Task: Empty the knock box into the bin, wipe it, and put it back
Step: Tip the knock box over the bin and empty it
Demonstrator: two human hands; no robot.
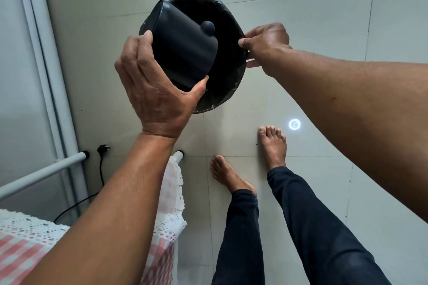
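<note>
The black knock box (183,46) is a matte cylinder with a round knob on its side. My left hand (155,90) grips it around the body and holds it tilted over the bin, its mouth turned away toward the bin's inside. The bin (231,28) stands on the floor, round and lined with a black bag. At the bin's right rim my right hand (266,45) pinches the edge of the liner. What is inside the knock box and the bin is hidden in the dark.
My bare feet (273,148) stand on pale glossy floor tiles (324,18) just below the bin. A table with a pink checked, lace-edged cloth (166,203) is at lower left. A black power cord and plug (103,149) lie by the wall.
</note>
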